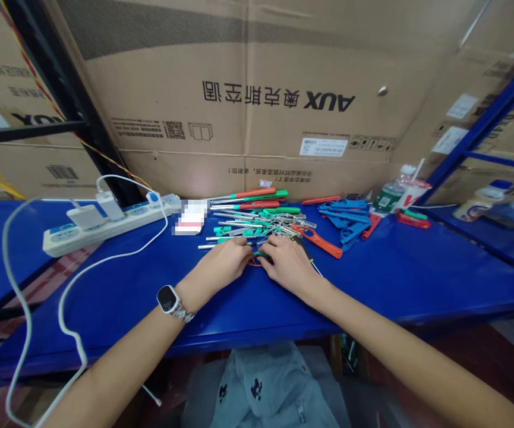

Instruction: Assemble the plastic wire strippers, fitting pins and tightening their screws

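Observation:
My left hand and my right hand meet over the blue table, fingers bent inward and pinching. Between the fingertips shows a small green part, mostly covered; its kind is hidden. A thin orange piece peeks out just below it. Beyond my hands lies a pile of stick-lighter parts with metal tubes and green pieces. An orange lighter handle rests past my right hand, and a screwdriver-like metal shaft sticks out beside that hand.
Blue handle shells are heaped at the right, near a bottle and a cup. A white power strip with chargers and a trailing cable occupies the left. A large cardboard box walls off the back.

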A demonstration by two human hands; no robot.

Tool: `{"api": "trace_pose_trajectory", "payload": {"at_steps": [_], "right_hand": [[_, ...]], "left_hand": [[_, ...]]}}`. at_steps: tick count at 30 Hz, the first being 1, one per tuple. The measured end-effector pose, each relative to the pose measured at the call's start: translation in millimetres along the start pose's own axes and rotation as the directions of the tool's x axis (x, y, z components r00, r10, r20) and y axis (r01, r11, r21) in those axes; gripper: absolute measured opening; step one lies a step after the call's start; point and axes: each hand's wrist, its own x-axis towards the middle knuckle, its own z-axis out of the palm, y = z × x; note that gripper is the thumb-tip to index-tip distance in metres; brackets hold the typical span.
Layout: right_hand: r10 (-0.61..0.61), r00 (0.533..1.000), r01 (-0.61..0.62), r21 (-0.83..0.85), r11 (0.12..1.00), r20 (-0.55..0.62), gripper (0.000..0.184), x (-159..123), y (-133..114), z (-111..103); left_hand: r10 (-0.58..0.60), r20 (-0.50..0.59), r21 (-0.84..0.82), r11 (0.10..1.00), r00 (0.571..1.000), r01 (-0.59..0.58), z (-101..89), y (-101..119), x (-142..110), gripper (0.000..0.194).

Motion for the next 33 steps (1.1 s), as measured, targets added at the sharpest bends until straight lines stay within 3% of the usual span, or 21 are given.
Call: {"api": "trace_pose_trajectory", "payload": {"at_steps": [6,10,21,25,33], "right_hand": [[0.061,0.998,-0.053,0.205,0.977,-0.035,0.015,1,8,11],[0.026,0.999,-0.015,0.233,0.972,-0.047,0.015,3,10,12],[0.037,0.996,-0.003,0.398,0.917,-0.079,0.014,5,19,12],[0.072,0.994,-0.041,0.341,0.939,-0.08,0.014,7,18,12],[0.008,1.0,-0.003,0.206,0.978,-0.027,0.021,5,12,8]], "left_hand": [[-0.102,-0.018,0.033,0.994,0.995,0.103,0.6,10,2,0.021],[-0.148,-0.022,-0.017,0.989,0.989,0.147,5.8,6,3,0.018],[-0.094,0.048,0.092,0.992,0.994,0.09,-2.9,5,3,0.028],[-0.097,0.06,0.123,0.988,0.993,0.089,-3.8,8,4,0.028],[-0.14,0.071,0.108,0.985,0.988,0.132,-3.9,7,4,0.028]]}}
